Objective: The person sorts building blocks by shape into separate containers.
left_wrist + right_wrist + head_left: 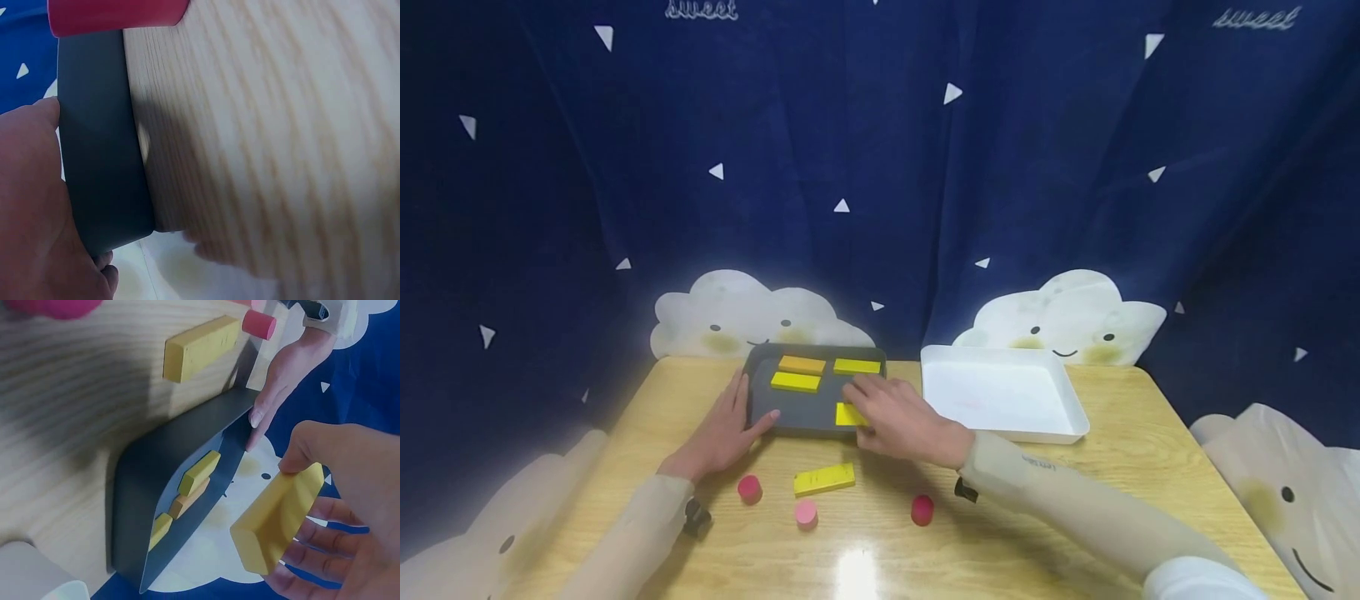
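Observation:
My right hand [902, 418] pinches a yellow rectangular block [275, 519] between thumb and fingers over the right part of the dark grey tray [808, 410]. In the right wrist view the block is tilted, and the hand's thumb lies on its upper face. My left hand [718, 432] rests on the tray's near left corner, fingers straight along the left wall and thumb reaching over the front rim. Inside the tray lie an orange block [801, 365] and two yellow blocks, one just in front of it [795, 382] and one at the back right [857, 367].
Another yellow block [824, 479] lies on the table before the tray. Around it stand a red-pink cylinder [749, 489], a light pink cylinder [807, 515] and a red round-topped piece [922, 510]. A white tray [1000, 396] sits to the right. A blue curtain [880, 167] hangs behind.

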The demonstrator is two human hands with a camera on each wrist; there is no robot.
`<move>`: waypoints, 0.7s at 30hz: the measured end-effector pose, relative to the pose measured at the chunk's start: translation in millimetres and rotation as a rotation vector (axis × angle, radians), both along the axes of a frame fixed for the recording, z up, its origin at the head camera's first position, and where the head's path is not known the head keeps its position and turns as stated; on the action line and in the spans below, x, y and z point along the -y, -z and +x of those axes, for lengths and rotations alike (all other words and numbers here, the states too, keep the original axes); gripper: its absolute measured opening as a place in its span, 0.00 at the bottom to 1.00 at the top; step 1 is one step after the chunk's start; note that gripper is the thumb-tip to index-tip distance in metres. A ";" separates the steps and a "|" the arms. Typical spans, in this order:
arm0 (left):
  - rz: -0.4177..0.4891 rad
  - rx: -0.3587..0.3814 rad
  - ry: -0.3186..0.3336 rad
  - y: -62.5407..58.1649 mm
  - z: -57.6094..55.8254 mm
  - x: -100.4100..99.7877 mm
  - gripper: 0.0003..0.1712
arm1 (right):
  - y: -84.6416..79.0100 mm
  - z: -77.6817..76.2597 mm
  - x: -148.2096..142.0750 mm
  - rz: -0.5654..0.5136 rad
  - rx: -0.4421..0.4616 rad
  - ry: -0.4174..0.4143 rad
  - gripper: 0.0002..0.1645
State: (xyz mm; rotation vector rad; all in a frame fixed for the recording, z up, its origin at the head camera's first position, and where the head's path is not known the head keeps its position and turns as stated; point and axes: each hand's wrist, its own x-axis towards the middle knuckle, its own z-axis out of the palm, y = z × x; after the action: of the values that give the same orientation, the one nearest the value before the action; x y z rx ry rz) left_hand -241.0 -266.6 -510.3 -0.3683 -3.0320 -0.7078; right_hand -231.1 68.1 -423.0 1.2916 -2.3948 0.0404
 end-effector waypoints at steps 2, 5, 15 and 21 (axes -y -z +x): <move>-0.005 0.003 0.000 1.6 -0.3 0.5 0.64 | -1.0 -2.8 1.2 -0.003 0.007 0.005 0.23; -0.005 0.008 -0.001 3.1 -0.2 0.9 0.64 | -1.9 -7.6 2.8 -0.004 0.001 0.016 0.24; 0.002 0.002 -0.004 0.4 0.2 -0.5 0.63 | -3.7 -26.1 9.9 -0.013 -0.065 0.020 0.24; 0.009 -0.005 -0.004 1.1 -0.1 -1.0 0.63 | -0.3 -40.5 15.7 -0.035 -0.056 0.021 0.25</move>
State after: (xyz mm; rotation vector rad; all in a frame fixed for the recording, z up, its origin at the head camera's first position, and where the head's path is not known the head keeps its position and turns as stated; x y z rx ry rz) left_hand -241.1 -265.6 -511.4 -0.3635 -3.0226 -0.7193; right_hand -271.6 52.4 -422.7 1.2361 -2.3496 0.0399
